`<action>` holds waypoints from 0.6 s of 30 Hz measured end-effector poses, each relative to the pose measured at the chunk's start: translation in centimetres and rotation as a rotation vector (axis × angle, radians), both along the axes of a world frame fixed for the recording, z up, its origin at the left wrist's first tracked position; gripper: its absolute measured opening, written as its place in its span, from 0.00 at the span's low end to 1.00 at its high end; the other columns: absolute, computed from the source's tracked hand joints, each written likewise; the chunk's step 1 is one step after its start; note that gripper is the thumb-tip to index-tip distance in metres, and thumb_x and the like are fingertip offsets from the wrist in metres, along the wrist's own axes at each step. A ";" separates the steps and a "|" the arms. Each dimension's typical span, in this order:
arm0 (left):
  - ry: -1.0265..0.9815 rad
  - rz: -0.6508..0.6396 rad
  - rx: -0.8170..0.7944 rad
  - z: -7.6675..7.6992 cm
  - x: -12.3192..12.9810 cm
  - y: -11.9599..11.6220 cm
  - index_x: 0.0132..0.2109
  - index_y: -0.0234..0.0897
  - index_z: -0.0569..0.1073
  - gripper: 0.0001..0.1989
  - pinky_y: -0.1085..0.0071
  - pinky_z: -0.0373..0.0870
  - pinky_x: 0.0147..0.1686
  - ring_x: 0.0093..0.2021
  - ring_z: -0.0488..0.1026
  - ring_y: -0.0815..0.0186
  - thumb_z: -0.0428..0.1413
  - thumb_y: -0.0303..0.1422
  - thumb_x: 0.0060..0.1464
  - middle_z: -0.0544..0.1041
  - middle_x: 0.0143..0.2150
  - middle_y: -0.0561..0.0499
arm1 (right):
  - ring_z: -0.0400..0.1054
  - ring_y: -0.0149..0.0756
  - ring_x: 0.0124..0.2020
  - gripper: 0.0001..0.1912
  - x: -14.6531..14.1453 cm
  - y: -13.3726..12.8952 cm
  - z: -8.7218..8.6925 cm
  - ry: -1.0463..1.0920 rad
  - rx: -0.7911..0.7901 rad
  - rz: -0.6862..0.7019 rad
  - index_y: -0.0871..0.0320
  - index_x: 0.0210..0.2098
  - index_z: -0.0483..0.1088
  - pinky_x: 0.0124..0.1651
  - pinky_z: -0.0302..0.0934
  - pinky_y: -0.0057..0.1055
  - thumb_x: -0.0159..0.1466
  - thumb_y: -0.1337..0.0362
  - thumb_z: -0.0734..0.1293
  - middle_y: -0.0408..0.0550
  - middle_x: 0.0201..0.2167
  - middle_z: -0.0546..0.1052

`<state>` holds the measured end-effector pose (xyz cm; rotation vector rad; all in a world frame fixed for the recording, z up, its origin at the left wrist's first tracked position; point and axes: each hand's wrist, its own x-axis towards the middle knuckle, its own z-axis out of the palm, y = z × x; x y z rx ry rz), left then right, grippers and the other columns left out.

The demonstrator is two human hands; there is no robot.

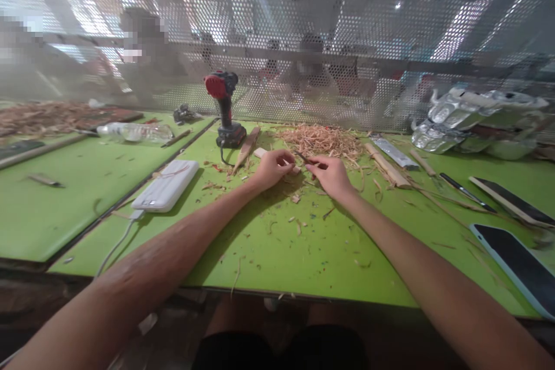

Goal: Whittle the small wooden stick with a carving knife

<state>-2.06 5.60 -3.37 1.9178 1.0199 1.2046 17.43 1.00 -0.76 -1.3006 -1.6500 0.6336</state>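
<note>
Near the middle of the green table (299, 266), my left hand (272, 170) is closed around a small pale strip of wood (260, 152), whose ends show on either side of the fingers. Close by on its right, my right hand (333, 176) grips a thin dark knife (302, 156), its tip pointing up and left toward the wood. The fingers hide most of its handle. Wood chips lie scattered beneath both hands, and a heap of curly shavings (323, 140) sits just behind them.
A red and black cordless drill (224, 107) stands beside a flat wooden piece (247, 149). Left lies a white power bank (167, 185) with a cable. On the right are a wood piece (388, 166), a pen (466, 191), phones (520, 266) and foil packages (468, 118). A perforated screen (269, 87) closes the back.
</note>
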 end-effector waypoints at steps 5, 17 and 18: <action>0.151 0.037 0.029 0.3 -0.7 0.3 0.34 0.34 0.78 0.03 0.71 0.69 0.31 0.31 0.74 0.65 0.64 0.29 0.52 0.81 0.31 0.48 | 0.76 0.42 0.41 0.11 1.6 0.1 0.9 -0.436 0.142 0.025 0.57 0.45 0.85 0.48 0.69 0.42 0.66 0.68 0.70 0.54 0.45 0.84; 0.270 -0.042 0.142 0.3 -0.9 1.0 0.34 0.36 0.79 0.01 0.71 0.69 0.35 0.34 0.74 0.65 0.63 0.29 0.52 0.81 0.33 0.48 | 0.67 0.37 0.31 0.13 0.2 -0.4 1.0 -0.660 0.158 -0.012 0.50 0.41 0.85 0.33 0.54 0.33 0.70 0.64 0.66 0.48 0.35 0.81; 0.261 -0.045 0.140 0.1 -0.9 1.2 0.34 0.36 0.79 0.01 0.71 0.69 0.36 0.34 0.74 0.65 0.62 0.28 0.52 0.81 0.33 0.48 | 0.67 0.37 0.31 0.13 0.2 -0.3 0.9 -0.658 0.155 -0.016 0.50 0.40 0.85 0.33 0.54 0.33 0.69 0.64 0.66 0.48 0.34 0.80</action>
